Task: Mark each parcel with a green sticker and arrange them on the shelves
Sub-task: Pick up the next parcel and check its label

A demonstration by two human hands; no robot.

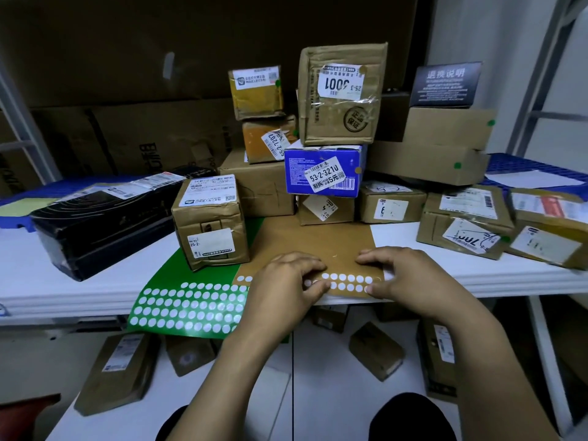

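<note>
A brown sticker sheet [305, 240] lies at the table's front edge, with rows of white empty circles along its near side. Both my hands rest on it: my left hand [286, 281] has curled fingertips pressing on the sheet, and my right hand [401, 275] likewise, its thumb at the sheet's near edge. A green sticker sheet [191, 300] with several white empty circles lies to the left, partly under a brown parcel [211, 218]. Parcels are stacked behind: a blue box [324, 170], a tall cardboard box [342, 93]. Some carry green dots.
A black box [105, 224] lies on the left of the white table [63, 281]. More parcels sit at the right [461, 221] and several on the floor below [117, 370]. Metal shelf posts [534, 74] stand at the right.
</note>
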